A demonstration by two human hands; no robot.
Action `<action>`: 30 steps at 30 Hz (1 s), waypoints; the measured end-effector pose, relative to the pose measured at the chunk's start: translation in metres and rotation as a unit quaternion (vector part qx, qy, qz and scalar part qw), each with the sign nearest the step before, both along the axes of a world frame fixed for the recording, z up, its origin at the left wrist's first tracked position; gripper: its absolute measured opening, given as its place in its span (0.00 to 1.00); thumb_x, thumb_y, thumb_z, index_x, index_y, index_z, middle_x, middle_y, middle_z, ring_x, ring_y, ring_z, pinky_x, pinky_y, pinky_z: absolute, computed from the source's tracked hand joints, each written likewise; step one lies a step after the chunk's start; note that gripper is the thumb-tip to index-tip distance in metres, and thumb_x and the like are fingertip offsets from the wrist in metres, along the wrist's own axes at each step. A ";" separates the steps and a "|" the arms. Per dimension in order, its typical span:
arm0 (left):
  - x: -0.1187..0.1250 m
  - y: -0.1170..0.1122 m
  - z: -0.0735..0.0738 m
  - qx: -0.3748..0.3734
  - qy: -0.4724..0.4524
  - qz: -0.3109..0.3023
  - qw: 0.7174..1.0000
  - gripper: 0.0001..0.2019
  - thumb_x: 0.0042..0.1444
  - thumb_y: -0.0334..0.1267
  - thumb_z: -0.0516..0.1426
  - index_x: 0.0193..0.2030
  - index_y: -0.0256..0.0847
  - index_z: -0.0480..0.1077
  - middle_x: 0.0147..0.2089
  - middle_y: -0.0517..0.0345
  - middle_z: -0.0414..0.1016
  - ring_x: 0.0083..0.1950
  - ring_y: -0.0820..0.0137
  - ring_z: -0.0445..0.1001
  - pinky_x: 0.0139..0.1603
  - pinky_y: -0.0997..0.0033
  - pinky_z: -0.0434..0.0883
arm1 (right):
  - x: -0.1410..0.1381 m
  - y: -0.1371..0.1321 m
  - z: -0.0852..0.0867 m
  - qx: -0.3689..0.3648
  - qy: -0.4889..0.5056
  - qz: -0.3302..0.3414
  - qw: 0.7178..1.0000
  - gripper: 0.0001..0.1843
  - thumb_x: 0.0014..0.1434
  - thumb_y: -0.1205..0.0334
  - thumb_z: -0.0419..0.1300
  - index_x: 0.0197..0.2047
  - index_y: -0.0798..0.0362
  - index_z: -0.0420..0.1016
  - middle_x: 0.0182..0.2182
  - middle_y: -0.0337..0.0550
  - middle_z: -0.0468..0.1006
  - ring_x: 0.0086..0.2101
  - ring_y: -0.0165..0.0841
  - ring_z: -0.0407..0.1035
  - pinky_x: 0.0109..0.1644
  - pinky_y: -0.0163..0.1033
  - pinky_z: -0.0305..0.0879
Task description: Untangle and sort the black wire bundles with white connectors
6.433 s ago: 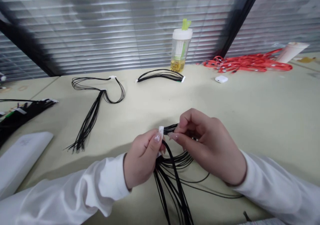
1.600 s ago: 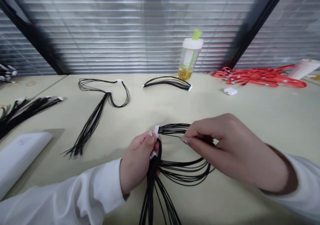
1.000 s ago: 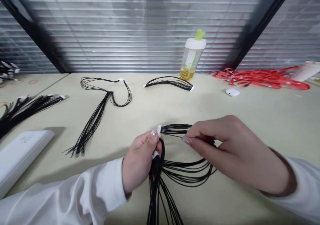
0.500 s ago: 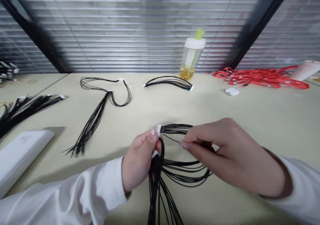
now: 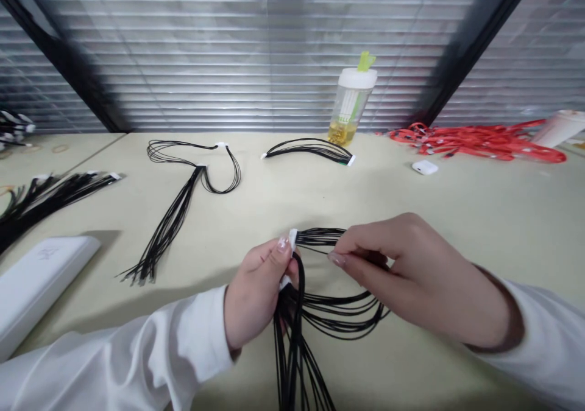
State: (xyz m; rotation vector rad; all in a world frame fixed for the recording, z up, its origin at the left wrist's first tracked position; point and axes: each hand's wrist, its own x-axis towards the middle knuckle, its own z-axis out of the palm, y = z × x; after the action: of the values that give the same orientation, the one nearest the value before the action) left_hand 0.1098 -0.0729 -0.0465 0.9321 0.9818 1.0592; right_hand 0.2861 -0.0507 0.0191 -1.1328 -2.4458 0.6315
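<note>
The desk (image 5: 388,198) carries the work, and the step in hand looks to be fine handling of wires at a connector, with one set apart from the rest. A cable pile (image 5: 59,198) lies at its left, with a forked cable (image 5: 176,216) and a short cable (image 5: 313,149) beyond the hands.

The harness (image 5: 296,332) is between the hands, its loops spreading rightward below the right hand and its other strands hanging toward the near side.

The right hand (image 5: 420,277) is nearly closed, thumb and forefinger pinched on wire. The left hand (image 5: 256,289) grips the head of the harness, thumb against the upper connector (image 5: 293,240). The lower connector (image 5: 284,282) shows under that thumb, beside the fingers; how firmly it is held I cannot tell.

Smallest is a thin wire (image 5: 315,250), running below the upper row from the upper connector to the right pinch. Whether it is fully seated is too small to see. The next move probably calls for a steady left grip and light right fingertips, lest it slip or snag.
</note>
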 end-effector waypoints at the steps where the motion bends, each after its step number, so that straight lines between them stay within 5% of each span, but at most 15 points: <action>1: 0.000 0.000 0.000 -0.006 0.001 -0.004 1.000 0.21 0.52 0.54 0.52 0.22 0.37 0.58 0.15 0.66 0.54 0.15 0.81 0.52 0.14 0.81 0.53 | -0.001 0.000 -0.001 -0.005 -0.008 0.004 1.000 0.09 0.55 0.68 0.52 0.25 0.55 0.69 0.15 0.32 0.61 0.18 0.19 0.51 0.24 0.27 0.49; 13: 0.002 0.001 -0.001 -0.025 0.006 -0.007 1.000 0.21 0.48 0.55 0.55 0.23 0.37 0.59 0.16 0.67 0.55 0.13 0.81 0.54 0.11 0.81 0.55 | -0.013 -0.002 -0.015 0.117 -0.157 -0.029 0.980 0.12 0.60 0.62 0.45 0.29 0.53 0.65 0.21 0.37 0.68 0.22 0.26 0.57 0.28 0.34 0.47; 19: 0.003 0.002 0.006 -0.084 -0.064 -0.009 0.994 0.19 0.48 0.53 0.56 0.26 0.39 0.57 0.16 0.69 0.53 0.12 0.81 0.53 0.10 0.82 0.54 | -0.013 0.000 -0.012 0.247 -0.105 -0.025 0.963 0.11 0.60 0.65 0.48 0.34 0.56 0.71 0.28 0.43 0.71 0.29 0.30 0.63 0.32 0.35 0.52; 23: 0.005 0.002 0.007 -0.100 -0.097 0.047 0.989 0.18 0.46 0.49 0.59 0.27 0.38 0.58 0.18 0.68 0.55 0.13 0.82 0.53 0.12 0.82 0.55 | -0.010 -0.018 0.008 0.348 -0.011 -0.020 0.937 0.14 0.59 0.65 0.49 0.27 0.58 0.71 0.25 0.43 0.69 0.27 0.28 0.60 0.31 0.35 0.51; 27: 0.004 0.001 0.002 -0.056 -0.103 0.052 0.992 0.17 0.47 0.49 0.59 0.26 0.38 0.59 0.19 0.67 0.56 0.16 0.81 0.55 0.14 0.82 0.57 | -0.011 -0.035 0.015 0.125 -0.034 0.032 0.991 0.15 0.57 0.62 0.53 0.20 0.55 0.67 0.15 0.34 0.63 0.18 0.22 0.49 0.25 0.35 0.42; 30: 0.004 0.000 -0.001 -0.006 -0.083 0.078 0.993 0.16 0.49 0.48 0.59 0.27 0.36 0.62 0.21 0.65 0.59 0.18 0.82 0.58 0.16 0.84 0.58 | -0.017 -0.034 0.001 -0.034 -0.079 0.039 0.996 0.15 0.55 0.59 0.53 0.20 0.54 0.69 0.16 0.34 0.65 0.19 0.22 0.50 0.25 0.34 0.41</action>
State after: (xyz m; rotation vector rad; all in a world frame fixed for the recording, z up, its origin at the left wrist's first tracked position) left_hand 0.1137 -0.0728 -0.0480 0.7534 0.9311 1.2403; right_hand 0.2687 -0.0849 0.0198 -1.1571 -2.6316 0.6770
